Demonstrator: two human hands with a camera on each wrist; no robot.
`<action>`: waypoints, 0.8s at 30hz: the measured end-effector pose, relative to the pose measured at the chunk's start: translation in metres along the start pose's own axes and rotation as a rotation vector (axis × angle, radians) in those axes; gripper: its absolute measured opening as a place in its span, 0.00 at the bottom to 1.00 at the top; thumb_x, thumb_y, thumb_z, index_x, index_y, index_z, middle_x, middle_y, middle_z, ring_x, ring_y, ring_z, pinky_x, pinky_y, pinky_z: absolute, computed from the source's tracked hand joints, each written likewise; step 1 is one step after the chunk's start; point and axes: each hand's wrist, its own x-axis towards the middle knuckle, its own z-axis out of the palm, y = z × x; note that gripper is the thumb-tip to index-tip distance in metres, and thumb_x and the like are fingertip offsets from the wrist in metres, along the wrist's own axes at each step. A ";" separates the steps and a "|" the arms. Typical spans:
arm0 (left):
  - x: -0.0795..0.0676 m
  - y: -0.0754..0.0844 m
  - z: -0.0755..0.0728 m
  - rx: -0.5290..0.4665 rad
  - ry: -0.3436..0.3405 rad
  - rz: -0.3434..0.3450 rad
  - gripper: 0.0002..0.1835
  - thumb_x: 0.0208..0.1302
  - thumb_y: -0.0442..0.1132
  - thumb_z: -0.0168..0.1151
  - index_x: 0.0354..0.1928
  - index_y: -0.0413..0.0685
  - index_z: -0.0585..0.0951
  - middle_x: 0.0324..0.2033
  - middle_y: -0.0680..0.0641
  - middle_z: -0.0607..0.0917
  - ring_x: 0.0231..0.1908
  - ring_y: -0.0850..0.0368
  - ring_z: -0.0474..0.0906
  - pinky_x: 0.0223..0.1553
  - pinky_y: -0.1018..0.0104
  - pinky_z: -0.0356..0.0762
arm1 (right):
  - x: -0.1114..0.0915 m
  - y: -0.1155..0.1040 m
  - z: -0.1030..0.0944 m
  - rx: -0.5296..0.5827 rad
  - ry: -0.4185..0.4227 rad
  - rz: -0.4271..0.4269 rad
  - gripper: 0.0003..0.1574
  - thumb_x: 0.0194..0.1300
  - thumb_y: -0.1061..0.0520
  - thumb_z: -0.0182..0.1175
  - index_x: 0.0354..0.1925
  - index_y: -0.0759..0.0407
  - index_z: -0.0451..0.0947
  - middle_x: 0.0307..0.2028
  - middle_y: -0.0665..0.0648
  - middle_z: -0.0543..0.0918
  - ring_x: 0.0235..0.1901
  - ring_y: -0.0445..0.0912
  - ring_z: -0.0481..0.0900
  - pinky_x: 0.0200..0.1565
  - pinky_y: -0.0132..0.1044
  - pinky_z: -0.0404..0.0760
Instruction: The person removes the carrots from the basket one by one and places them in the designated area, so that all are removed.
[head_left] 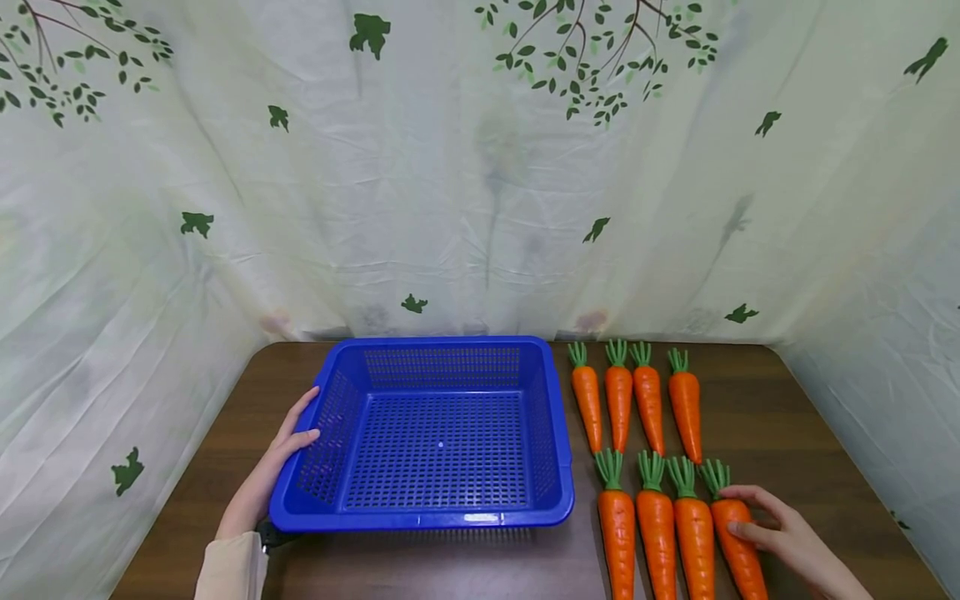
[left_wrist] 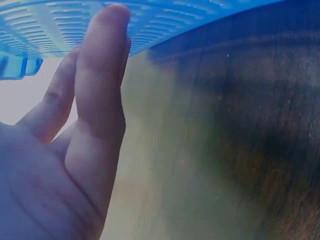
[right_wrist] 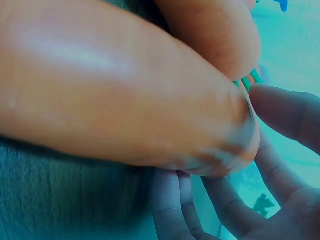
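Observation:
A blue plastic basket [head_left: 441,450] with perforated walls and floor stands on the table with no contents inside. At its left rim, my left hand [head_left: 288,442] holds the edge, thumb and a finger reaching over it. In the left wrist view, more fingers [left_wrist: 100,75] extend up against the outside of the basket [left_wrist: 165,22]. My right hand [head_left: 780,533] grips the rightmost orange carrot [head_left: 738,546] of the front row near its green top, thumb on one side and fingers on the other. The right wrist view shows this carrot [right_wrist: 125,95] close up.
Several more carrots [head_left: 617,533] lie in the front row, left of the gripped one. Behind them is a back row of several carrots [head_left: 684,408], green tops facing away. The brown wooden table [head_left: 795,433] meets a leaf-patterned curtain [head_left: 480,208] at the back and sides.

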 end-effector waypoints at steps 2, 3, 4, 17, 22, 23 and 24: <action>-0.001 0.002 0.000 0.012 -0.002 -0.016 0.35 0.70 0.31 0.40 0.75 0.63 0.50 0.65 0.29 0.47 0.52 0.74 0.67 0.48 0.77 0.68 | 0.000 -0.001 0.001 -0.016 0.018 0.010 0.18 0.68 0.61 0.56 0.50 0.39 0.76 0.44 0.35 0.73 0.39 0.35 0.76 0.36 0.40 0.79; -0.002 0.003 -0.001 0.016 -0.009 -0.032 0.34 0.71 0.32 0.40 0.75 0.63 0.49 0.66 0.29 0.46 0.52 0.74 0.66 0.49 0.77 0.68 | 0.000 -0.001 0.001 -0.023 0.027 0.017 0.17 0.68 0.60 0.56 0.51 0.41 0.76 0.45 0.37 0.73 0.39 0.35 0.76 0.36 0.40 0.79; -0.004 0.004 -0.001 0.024 -0.013 -0.064 0.33 0.73 0.34 0.40 0.76 0.63 0.47 0.67 0.30 0.45 0.52 0.73 0.66 0.48 0.76 0.68 | 0.000 -0.002 0.001 -0.031 0.034 0.020 0.17 0.68 0.60 0.56 0.52 0.43 0.76 0.46 0.38 0.72 0.40 0.34 0.75 0.37 0.40 0.79; -0.024 0.032 -0.009 0.285 0.038 -0.092 0.30 0.77 0.44 0.38 0.76 0.59 0.45 0.68 0.31 0.51 0.58 0.61 0.64 0.50 0.67 0.72 | 0.001 -0.016 0.005 -0.131 0.143 0.087 0.30 0.69 0.57 0.55 0.62 0.72 0.62 0.57 0.70 0.69 0.47 0.49 0.77 0.40 0.41 0.79; -0.030 0.063 0.004 0.591 0.091 0.039 0.33 0.73 0.42 0.49 0.75 0.54 0.52 0.72 0.33 0.46 0.68 0.30 0.39 0.60 0.29 0.40 | 0.005 -0.037 0.010 -0.262 0.242 0.048 0.38 0.72 0.51 0.52 0.68 0.72 0.51 0.63 0.80 0.52 0.55 0.71 0.63 0.44 0.55 0.74; -0.030 0.071 0.009 0.646 0.093 0.062 0.33 0.72 0.42 0.51 0.75 0.54 0.53 0.72 0.34 0.44 0.68 0.28 0.32 0.55 0.23 0.32 | 0.006 -0.042 0.011 -0.289 0.264 0.008 0.39 0.72 0.51 0.51 0.69 0.72 0.50 0.63 0.80 0.51 0.56 0.72 0.61 0.45 0.58 0.72; -0.031 0.078 0.015 0.699 0.091 0.084 0.34 0.71 0.42 0.52 0.75 0.55 0.53 0.72 0.35 0.44 0.68 0.29 0.30 0.55 0.24 0.28 | 0.008 -0.048 0.013 -0.314 0.285 -0.028 0.40 0.72 0.51 0.51 0.70 0.71 0.49 0.64 0.80 0.49 0.56 0.73 0.59 0.46 0.62 0.70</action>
